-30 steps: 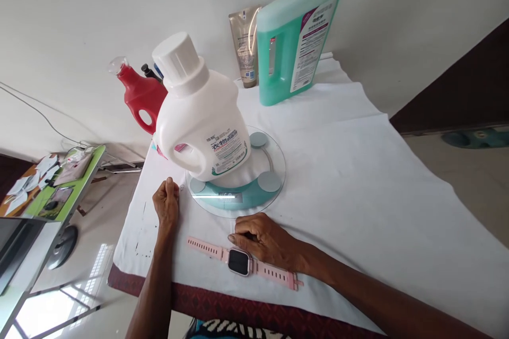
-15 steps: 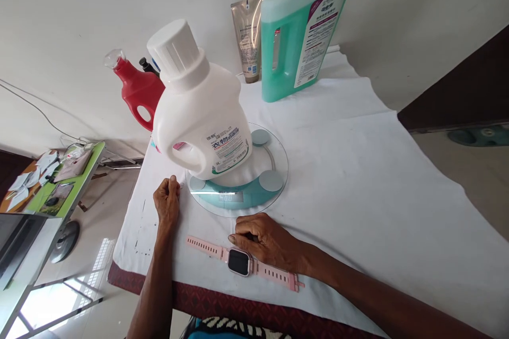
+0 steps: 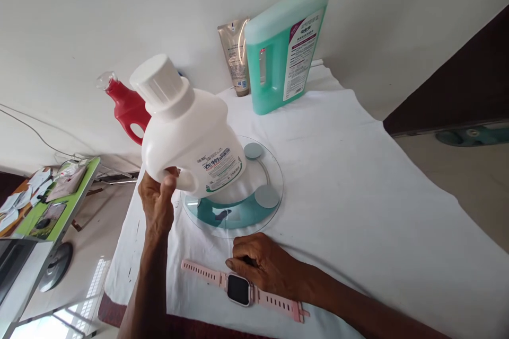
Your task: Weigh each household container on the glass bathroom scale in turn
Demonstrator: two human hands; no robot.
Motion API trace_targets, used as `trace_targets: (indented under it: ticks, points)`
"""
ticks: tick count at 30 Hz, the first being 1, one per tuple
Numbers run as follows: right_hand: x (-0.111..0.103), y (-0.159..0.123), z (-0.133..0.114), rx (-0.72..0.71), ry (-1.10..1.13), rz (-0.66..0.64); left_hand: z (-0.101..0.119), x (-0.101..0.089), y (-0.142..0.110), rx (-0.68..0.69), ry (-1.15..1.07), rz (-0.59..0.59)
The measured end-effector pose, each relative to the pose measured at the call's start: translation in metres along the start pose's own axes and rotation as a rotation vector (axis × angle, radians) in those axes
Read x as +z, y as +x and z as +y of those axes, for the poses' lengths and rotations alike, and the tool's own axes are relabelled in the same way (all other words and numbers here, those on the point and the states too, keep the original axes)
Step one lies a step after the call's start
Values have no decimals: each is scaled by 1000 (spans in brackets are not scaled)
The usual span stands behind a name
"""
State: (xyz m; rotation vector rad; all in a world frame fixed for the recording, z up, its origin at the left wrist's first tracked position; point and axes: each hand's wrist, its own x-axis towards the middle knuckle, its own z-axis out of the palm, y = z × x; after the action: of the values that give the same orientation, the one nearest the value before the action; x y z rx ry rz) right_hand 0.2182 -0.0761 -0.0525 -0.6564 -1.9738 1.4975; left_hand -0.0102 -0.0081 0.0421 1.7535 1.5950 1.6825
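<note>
A large white laundry detergent bottle [image 3: 199,122] with a white cap stands over the left part of a round glass scale [image 3: 248,212]. My left hand [image 3: 157,198] is closed around the bottle's handle, its fingertips partly hidden behind the plastic. Whether the bottle's base still bears on the glass cannot be made out. In the scale's teal band, a dark reflection covers the display. My right hand [image 3: 256,259] rests on the cloth with curled fingers and nothing visible in them, in front of the scale. Just below it lies a pink-strapped smartwatch [image 3: 238,290], face up and stretched flat.
Along the wall stand a green liquid jug [image 3: 274,58], a gold squeeze tube [image 3: 237,61] and a red bottle [image 3: 127,108]. A white cloth [image 3: 358,196] covers the table. At far left is a green-topped desk [image 3: 85,183] with papers and a black laptop.
My left hand has moved from the cloth up to the bottle's handle and closed on it. The right hand stays by the watch. The view has shifted slightly.
</note>
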Motion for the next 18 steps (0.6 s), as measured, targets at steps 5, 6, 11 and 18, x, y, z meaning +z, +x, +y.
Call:
trace_targets:
  ticks: [5,6,11,18]
  points:
    - [0,1,2,-12,17,-20,9,29,19,-132,-287,72]
    - [0,1,2,-13,14,-17,12,33,24,-142,-333,84]
    - [1,1,4,6,35,-11,26,49,67,-118,-373,174]
    - [-2,-1,0,23,45,-25,7,81,164,-24,-348,340]
